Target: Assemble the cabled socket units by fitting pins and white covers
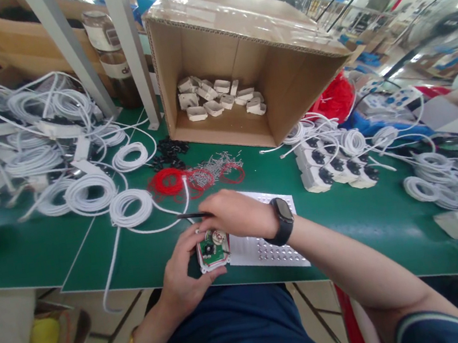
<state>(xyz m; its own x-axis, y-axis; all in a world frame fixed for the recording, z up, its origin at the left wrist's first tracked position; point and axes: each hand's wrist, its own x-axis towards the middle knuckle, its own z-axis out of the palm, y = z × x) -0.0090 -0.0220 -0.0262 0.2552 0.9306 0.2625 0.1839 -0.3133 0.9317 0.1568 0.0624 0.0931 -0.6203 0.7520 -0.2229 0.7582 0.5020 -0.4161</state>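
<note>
My left hand (183, 265) grips a small white plastic housing (203, 269) at the table's front edge, fingers and thumb around its sides. Inside the housing sits a green circuit board (212, 254) with a black round part and a pale disc, and a red line follows the rim. Over the housing's far edge, my right hand (236, 214) is closed on a thin black tool (195, 215) that points left; its exact kind is unclear. A white cable (186, 193) runs to the housing's far side. My right fingertips are partly hidden.
A white sheet with rows of small shiny dots (285, 252) lies under my right forearm. Beyond are red rings (167, 181), screws (215, 168) and black parts (169, 153). An open cardboard box (223, 132) holds white housings. Coiled cables (91, 194) crowd the left; cabled housings (314, 172) stand right.
</note>
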